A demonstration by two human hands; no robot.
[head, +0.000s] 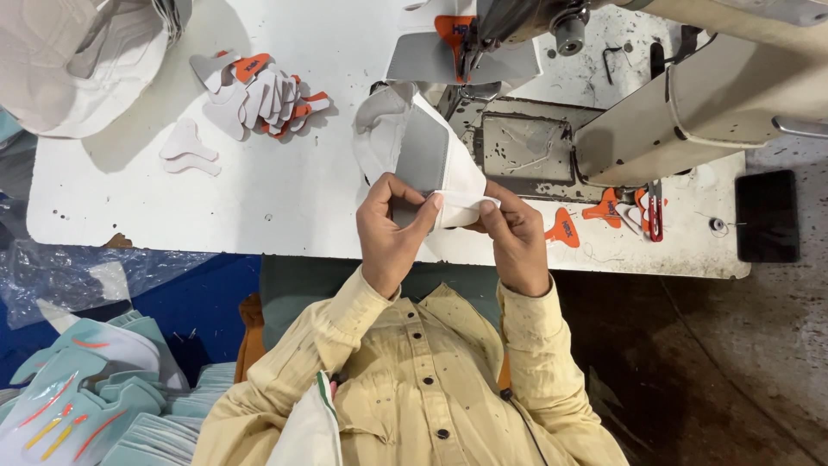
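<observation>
I am looking down on a white table point(259, 190) carrying a sewing machine point(690, 103), above a dark, stained floor point(733, 371). My left hand point(392, 229) and right hand point(516, 237) are both pinching the white and grey fabric piece point(423, 155) at the table's near edge. A pile of orange and white cutouts point(263, 95) is lying well to the left, scissors point(655, 211) to the right, and teal pieces point(95, 388) are stacked below the table.

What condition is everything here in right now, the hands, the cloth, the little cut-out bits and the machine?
Left hand: pinching the cloth piece.
Right hand: gripping its edge.
White and grey cloth piece: folded, held up.
Pile of tabs: loose on table.
Sewing machine: another piece under needle.
</observation>
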